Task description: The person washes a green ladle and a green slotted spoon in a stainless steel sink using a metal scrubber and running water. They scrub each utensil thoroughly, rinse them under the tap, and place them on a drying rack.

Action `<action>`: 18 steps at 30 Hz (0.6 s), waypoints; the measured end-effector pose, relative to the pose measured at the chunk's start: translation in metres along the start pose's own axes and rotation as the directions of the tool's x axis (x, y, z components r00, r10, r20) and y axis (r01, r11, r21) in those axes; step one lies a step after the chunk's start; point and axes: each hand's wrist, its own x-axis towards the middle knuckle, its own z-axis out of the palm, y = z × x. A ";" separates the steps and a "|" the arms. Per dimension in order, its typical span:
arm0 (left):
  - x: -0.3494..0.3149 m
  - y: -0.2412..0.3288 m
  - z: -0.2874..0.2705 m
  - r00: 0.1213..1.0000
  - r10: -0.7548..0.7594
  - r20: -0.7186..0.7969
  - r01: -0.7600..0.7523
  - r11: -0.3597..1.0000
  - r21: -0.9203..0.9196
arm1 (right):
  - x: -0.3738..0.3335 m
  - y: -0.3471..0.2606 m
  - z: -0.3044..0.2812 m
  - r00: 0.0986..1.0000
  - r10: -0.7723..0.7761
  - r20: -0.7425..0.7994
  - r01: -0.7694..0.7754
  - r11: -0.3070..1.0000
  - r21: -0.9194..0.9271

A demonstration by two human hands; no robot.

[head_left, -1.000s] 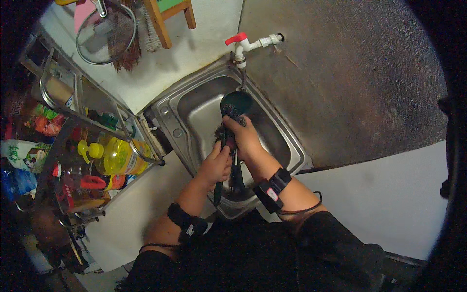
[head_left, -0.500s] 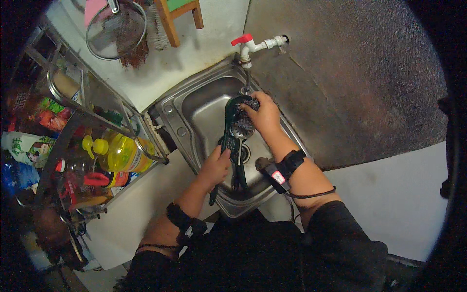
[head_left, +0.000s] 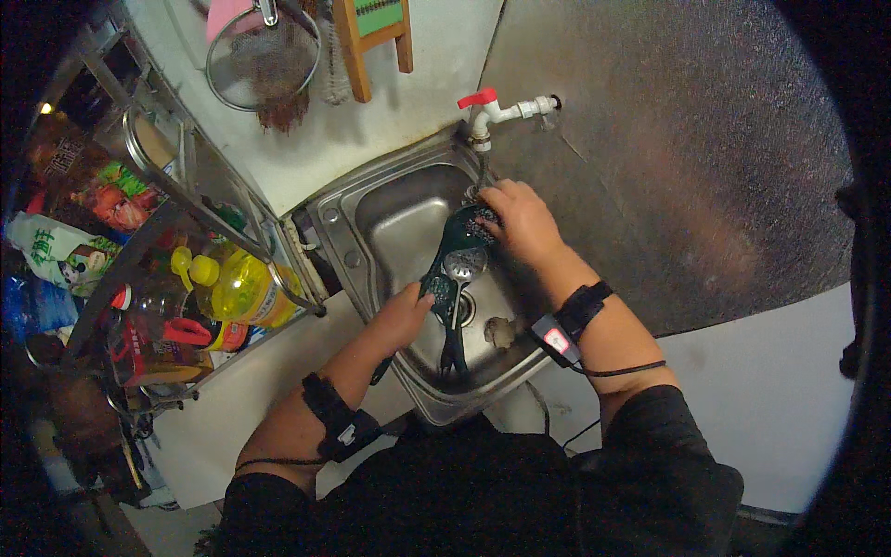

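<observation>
My left hand (head_left: 404, 314) is wrapped round the handle of a dark green cooking utensil (head_left: 457, 234). Its broad head slants up under the tap; whether it is a ladle or a turner I cannot tell. A dark, glinting steel wool scourer (head_left: 484, 223) is pressed on that head by the curled fingers of my right hand (head_left: 524, 221). Below, in the steel sink (head_left: 390, 227), lie a perforated metal spoon (head_left: 464, 265) and another dark green utensil (head_left: 452, 357). A brownish crumpled lump (head_left: 499, 331) sits by the drain (head_left: 467, 306).
A white tap (head_left: 483, 121) with a red lever juts from the right wall, water coming from it. To the left stands a metal rack (head_left: 158, 186) with bottles, including a yellow one (head_left: 246, 290). A mesh strainer (head_left: 264, 60) and a wooden-framed grater (head_left: 371, 37) hang behind.
My right hand has moved slightly along the green utensil's head, which now shows flatter. The lump by the drain, partly behind my right wrist before, is in full view. The whole view has shifted.
</observation>
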 end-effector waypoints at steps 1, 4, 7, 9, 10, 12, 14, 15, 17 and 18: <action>0.000 0.001 0.000 0.998 0.039 -0.049 -0.038 0.999 0.017 | 0.003 0.004 -0.005 1.000 -0.001 -0.002 0.001 1.000 0.017; -0.003 0.000 -0.005 0.957 -0.232 0.173 0.286 0.858 -0.426 | 0.012 0.020 -0.022 0.997 0.010 -0.083 -0.006 0.999 0.042; -0.007 0.003 -0.008 0.884 -0.268 0.384 0.468 0.532 -0.706 | 0.009 0.035 -0.036 0.964 0.227 -0.140 -0.193 0.957 0.218; -0.010 0.006 -0.008 0.883 -0.209 0.420 0.469 0.417 -0.779 | 0.007 0.039 -0.038 0.915 0.395 -0.085 -0.353 0.883 0.311; -0.009 0.008 -0.010 0.883 -0.170 0.437 0.468 0.382 -0.797 | 0.007 0.039 -0.038 0.871 0.488 -0.050 -0.441 0.824 0.354; -0.007 0.014 -0.010 0.877 -0.115 0.467 0.476 0.346 -0.809 | 0.007 0.034 -0.035 0.873 0.469 -0.133 -0.385 0.831 0.402; -0.006 0.019 -0.006 0.863 -0.087 0.498 0.495 0.349 -0.796 | 0.009 0.023 -0.028 0.915 0.353 -0.195 -0.267 0.893 0.362; -0.004 0.020 -0.003 0.863 -0.113 0.493 0.496 0.378 -0.782 | 0.011 0.016 -0.023 0.948 0.217 -0.231 -0.144 0.945 0.293; -0.001 0.021 0.005 0.865 -0.164 0.475 0.494 0.447 -0.746 | 0.011 0.002 -0.011 0.975 -0.195 -0.112 0.207 0.972 0.112; 0.002 0.019 0.010 0.866 -0.224 0.448 0.493 0.535 -0.686 | 0.010 -0.007 0.000 0.955 -0.296 -0.008 0.296 0.952 0.078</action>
